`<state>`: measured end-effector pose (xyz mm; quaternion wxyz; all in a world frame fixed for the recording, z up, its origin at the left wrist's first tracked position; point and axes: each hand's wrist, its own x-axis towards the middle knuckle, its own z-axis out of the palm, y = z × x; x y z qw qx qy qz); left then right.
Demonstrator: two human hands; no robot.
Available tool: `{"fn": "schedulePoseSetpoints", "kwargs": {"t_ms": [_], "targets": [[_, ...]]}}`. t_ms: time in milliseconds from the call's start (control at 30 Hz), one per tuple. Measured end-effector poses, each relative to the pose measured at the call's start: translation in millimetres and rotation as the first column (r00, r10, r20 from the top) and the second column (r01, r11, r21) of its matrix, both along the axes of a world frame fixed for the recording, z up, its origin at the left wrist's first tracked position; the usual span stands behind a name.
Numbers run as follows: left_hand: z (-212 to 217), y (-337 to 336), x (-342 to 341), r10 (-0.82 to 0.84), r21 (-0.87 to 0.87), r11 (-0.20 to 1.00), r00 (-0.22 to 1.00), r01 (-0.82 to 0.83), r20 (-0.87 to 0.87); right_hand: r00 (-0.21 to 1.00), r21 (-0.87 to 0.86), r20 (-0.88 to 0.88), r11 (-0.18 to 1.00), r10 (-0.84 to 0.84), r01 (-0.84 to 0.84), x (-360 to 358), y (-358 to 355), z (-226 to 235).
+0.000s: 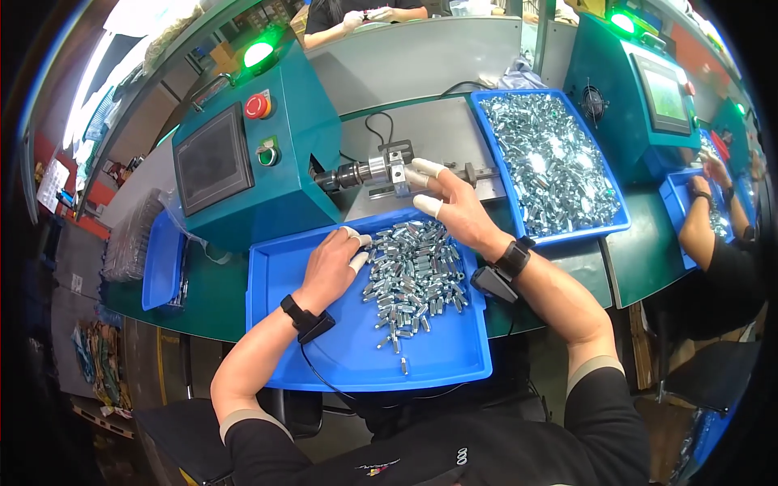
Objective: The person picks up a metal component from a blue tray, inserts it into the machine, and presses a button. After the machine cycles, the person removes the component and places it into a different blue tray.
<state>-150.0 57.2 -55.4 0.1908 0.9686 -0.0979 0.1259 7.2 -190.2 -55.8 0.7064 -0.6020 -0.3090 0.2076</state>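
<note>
My left hand wears white finger cots. Its fingers are curled at the left edge of a pile of small silver metal fittings, and anything between the fingertips is hidden. That pile lies in the right half of a blue tray in front of me. My right hand, also with finger cots, reaches over the tray's far edge with thumb and fingers apart and nothing visible between them. Its fingertips are beside a metal clamping fixture, which lines up with the spindle of a green machine.
Farther right stands a second blue tray heaped with metal fittings. The machine carries a dark screen and a red button. At left is another blue tray. Co-workers sit opposite and at right, near another green machine.
</note>
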Motion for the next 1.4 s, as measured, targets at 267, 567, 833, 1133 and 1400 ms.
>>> {"fn": "schedulePoseSetpoints", "kwargs": {"t_ms": [267,567,833,1133,1400], "targets": [[-2,1,-5,0.017,-0.024,1.000,1.000,-0.017,0.000,0.997,0.008,0.079,1.000,-0.022,0.022,-6,-2,-2],[2,10,-21,0.059,-0.025,0.998,0.998,-0.060,-0.028,0.995,-0.020,0.093,1.000,-0.020,0.022,-2,-3,-1],[8,6,-20,0.062,-0.027,0.998,0.997,-0.063,-0.036,0.995,-0.038,0.100,0.999,-0.022,0.026,-3,-3,3],[86,6,-11,0.049,0.119,0.985,0.874,-0.121,0.484,0.994,0.035,0.104,0.999,-0.042,0.039,-7,-3,-4],[110,27,1,0.329,0.104,0.912,0.860,-0.396,0.390,0.997,0.045,0.063,0.998,-0.047,0.044,-7,1,-6]]}}
